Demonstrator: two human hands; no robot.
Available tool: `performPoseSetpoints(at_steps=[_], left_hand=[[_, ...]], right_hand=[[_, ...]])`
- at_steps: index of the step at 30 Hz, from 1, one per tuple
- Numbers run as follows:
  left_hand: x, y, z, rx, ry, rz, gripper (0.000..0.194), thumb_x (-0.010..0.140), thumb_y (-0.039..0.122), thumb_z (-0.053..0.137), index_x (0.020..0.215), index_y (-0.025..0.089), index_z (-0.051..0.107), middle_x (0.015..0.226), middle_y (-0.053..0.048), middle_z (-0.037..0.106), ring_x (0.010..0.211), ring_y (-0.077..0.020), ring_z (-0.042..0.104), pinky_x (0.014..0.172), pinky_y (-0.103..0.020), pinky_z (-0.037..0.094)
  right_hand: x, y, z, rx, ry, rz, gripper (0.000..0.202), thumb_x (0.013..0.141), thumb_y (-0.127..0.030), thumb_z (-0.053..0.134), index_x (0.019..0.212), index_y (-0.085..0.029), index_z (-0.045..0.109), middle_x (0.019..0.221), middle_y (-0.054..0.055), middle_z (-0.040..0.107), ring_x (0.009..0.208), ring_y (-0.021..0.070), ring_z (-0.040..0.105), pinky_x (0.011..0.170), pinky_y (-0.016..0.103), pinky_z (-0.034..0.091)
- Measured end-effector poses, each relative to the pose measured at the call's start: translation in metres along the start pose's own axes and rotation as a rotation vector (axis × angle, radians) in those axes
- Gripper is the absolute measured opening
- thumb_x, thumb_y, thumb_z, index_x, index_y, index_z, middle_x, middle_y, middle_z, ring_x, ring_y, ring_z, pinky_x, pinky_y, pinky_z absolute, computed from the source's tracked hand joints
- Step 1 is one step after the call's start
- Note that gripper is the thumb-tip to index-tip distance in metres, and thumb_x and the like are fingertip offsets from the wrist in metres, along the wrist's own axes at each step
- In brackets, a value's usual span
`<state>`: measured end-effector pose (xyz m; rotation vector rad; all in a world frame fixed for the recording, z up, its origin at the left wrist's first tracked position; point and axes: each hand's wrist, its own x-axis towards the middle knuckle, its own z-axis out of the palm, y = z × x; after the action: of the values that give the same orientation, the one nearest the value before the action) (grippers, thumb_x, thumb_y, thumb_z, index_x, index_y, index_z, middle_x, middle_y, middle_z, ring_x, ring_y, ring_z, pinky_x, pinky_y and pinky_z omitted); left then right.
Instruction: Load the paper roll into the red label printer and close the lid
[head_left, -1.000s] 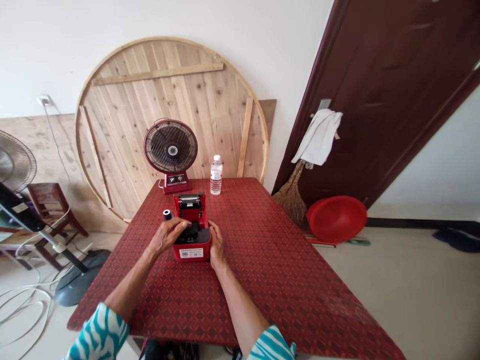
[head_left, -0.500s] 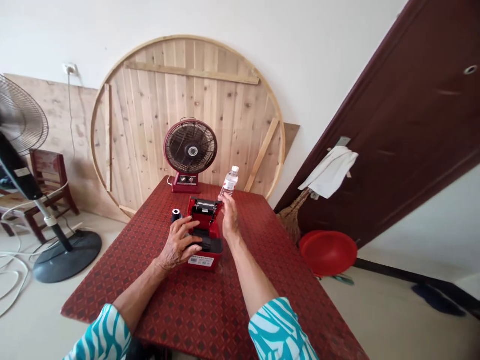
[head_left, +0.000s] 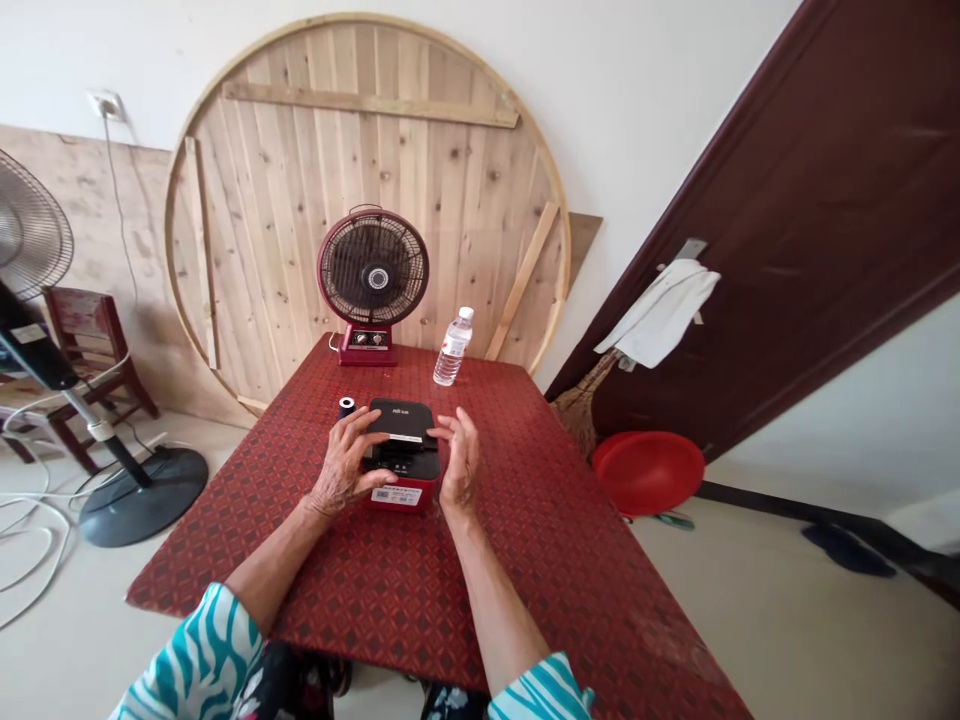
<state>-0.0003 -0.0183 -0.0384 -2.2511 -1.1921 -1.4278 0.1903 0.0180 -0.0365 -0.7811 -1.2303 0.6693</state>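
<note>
A small red printer-like device (head_left: 401, 494) with a black top stands on the red patterned table (head_left: 375, 590), its lid down and a white label on its front. My left hand (head_left: 346, 468) is at its left side, fingers spread, fingertips at the lid's left edge and thumb over the front. On the right side my right hand (head_left: 459, 462) is open too, its fingertips at the lid's right edge. A small dark roll with a white end (head_left: 346, 407) stands just behind my left hand.
A clear water bottle (head_left: 453, 347) and a red fan (head_left: 373, 275) stand towards the table's back. A standing fan (head_left: 142, 495) is on the floor at left. At right are a red basin (head_left: 649, 472) and a door with a white cloth (head_left: 660, 325).
The device's lid, raised before, is now down over the red inside. My right hand has come down beside it. The view has shifted slightly, showing the whole bottle.
</note>
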Motion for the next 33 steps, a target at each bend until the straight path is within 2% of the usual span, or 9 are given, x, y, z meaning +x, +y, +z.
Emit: performPoseSetpoints(at_steps=[2, 4, 11, 15, 19, 22, 29, 31, 33], left_hand=[[-0.002, -0.004, 0.0, 0.004, -0.036, -0.052, 0.073, 0.083, 0.074, 0.045, 0.124, 0.016, 0.059, 0.132, -0.02, 0.056, 0.127, -0.0315, 0.048, 0.106, -0.048, 0.037], [-0.005, -0.007, -0.001, 0.018, -0.075, -0.094, 0.077, 0.081, 0.077, 0.043, 0.124, 0.015, 0.058, 0.134, -0.021, 0.054, 0.126, -0.0319, 0.049, 0.105, -0.048, 0.038], [-0.011, -0.008, 0.0, 0.046, -0.114, -0.157, 0.063, 0.087, 0.07, 0.044, 0.117, 0.018, 0.064, 0.137, -0.017, 0.05, 0.126, -0.0315, 0.045, 0.105, -0.048, 0.038], [-0.014, -0.003, -0.001, 0.011, -0.101, -0.219, 0.068, 0.083, 0.074, 0.044, 0.12, 0.019, 0.063, 0.135, -0.017, 0.048, 0.125, -0.0319, 0.047, 0.105, -0.048, 0.04], [-0.018, 0.0, -0.003, -0.052, -0.171, -0.352, 0.086, 0.077, 0.073, 0.056, 0.143, 0.02, 0.042, 0.13, -0.016, 0.05, 0.118, -0.0318, 0.055, 0.095, -0.046, 0.05], [-0.018, -0.001, -0.002, -0.059, -0.198, -0.401, 0.089, 0.075, 0.071, 0.059, 0.145, 0.02, 0.038, 0.129, -0.016, 0.052, 0.117, -0.0336, 0.057, 0.093, -0.047, 0.051], [-0.013, -0.002, 0.001, -0.124, -0.193, -0.421, 0.088, 0.074, 0.072, 0.06, 0.142, 0.018, 0.043, 0.132, -0.017, 0.052, 0.122, -0.0341, 0.054, 0.102, -0.048, 0.045], [-0.01, 0.001, -0.003, -0.175, -0.178, -0.428, 0.087, 0.074, 0.072, 0.059, 0.14, 0.017, 0.047, 0.131, -0.017, 0.053, 0.121, -0.033, 0.055, 0.1, -0.046, 0.046], [-0.005, 0.003, -0.009, -0.255, -0.137, -0.486, 0.075, 0.081, 0.069, 0.051, 0.133, 0.016, 0.055, 0.122, -0.015, 0.059, 0.111, -0.0295, 0.059, 0.093, -0.042, 0.05]], right_hand=[[-0.005, 0.004, -0.001, 0.001, -0.01, -0.024, 0.043, 0.097, -0.045, 0.036, 0.131, -0.023, 0.05, 0.112, 0.007, 0.064, 0.09, 0.0181, 0.069, 0.089, 0.041, 0.051], [-0.008, 0.007, 0.0, -0.009, -0.011, -0.059, 0.043, 0.097, -0.045, 0.036, 0.132, -0.024, 0.049, 0.111, 0.007, 0.064, 0.092, 0.0182, 0.068, 0.089, 0.041, 0.05], [-0.014, 0.009, 0.0, -0.06, -0.034, -0.09, 0.043, 0.096, -0.046, 0.039, 0.131, -0.025, 0.051, 0.105, 0.006, 0.065, 0.091, 0.018, 0.067, 0.091, 0.041, 0.05], [-0.015, 0.013, 0.002, 0.11, 0.051, 0.062, 0.041, 0.094, -0.048, 0.042, 0.126, -0.025, 0.055, 0.114, 0.007, 0.064, 0.1, 0.0196, 0.067, 0.098, 0.043, 0.046], [-0.015, 0.028, 0.007, 0.366, 0.244, 0.31, 0.047, 0.087, -0.054, 0.05, 0.123, -0.025, 0.055, 0.126, 0.008, 0.062, 0.112, 0.0214, 0.063, 0.097, 0.042, 0.047], [-0.018, 0.037, 0.009, 0.358, 0.209, 0.428, 0.05, 0.079, -0.057, 0.058, 0.117, -0.024, 0.061, 0.123, 0.007, 0.066, 0.114, 0.0229, 0.061, 0.098, 0.041, 0.045], [-0.023, 0.038, 0.013, 0.25, 0.16, 0.457, 0.05, 0.079, -0.058, 0.056, 0.114, -0.024, 0.064, 0.119, 0.005, 0.069, 0.109, 0.0224, 0.061, 0.096, 0.039, 0.045], [-0.023, 0.04, 0.012, 0.233, 0.156, 0.453, 0.05, 0.08, -0.058, 0.055, 0.115, -0.024, 0.064, 0.12, 0.005, 0.068, 0.109, 0.0223, 0.061, 0.095, 0.039, 0.045], [-0.023, 0.041, 0.011, 0.231, 0.152, 0.451, 0.05, 0.08, -0.058, 0.055, 0.116, -0.024, 0.064, 0.121, 0.005, 0.068, 0.109, 0.022, 0.061, 0.095, 0.038, 0.045]])
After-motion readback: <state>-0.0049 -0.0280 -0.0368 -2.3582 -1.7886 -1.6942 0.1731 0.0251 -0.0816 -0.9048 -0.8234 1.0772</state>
